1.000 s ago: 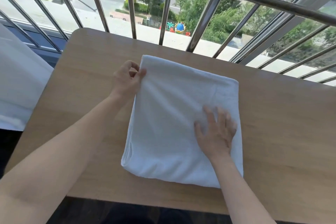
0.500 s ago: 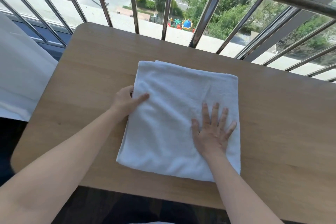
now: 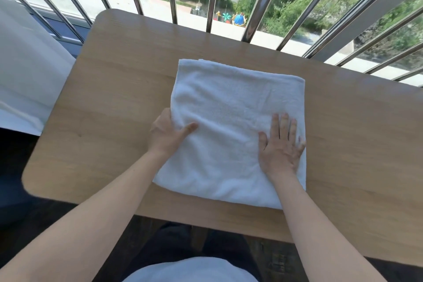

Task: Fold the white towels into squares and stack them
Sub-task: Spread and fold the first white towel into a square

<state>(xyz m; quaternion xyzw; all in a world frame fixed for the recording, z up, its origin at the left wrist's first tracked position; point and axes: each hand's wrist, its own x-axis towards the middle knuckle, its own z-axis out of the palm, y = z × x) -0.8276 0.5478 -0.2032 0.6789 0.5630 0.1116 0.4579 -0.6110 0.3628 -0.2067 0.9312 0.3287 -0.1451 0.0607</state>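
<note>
The towel (image 3: 231,103) lies under both hands: left hand (image 3: 168,138) pinching its edge, right hand (image 3: 280,147) flat.

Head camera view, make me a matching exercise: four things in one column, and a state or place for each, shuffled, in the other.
1 left hand
2 right hand
3 white towel
4 table

A folded, lying flat
B fingers straight, pressing on the towel
C light brown wood
D gripping the towel's left edge

Pairs: 1-D, 2-B, 3-A, 4-C
</note>
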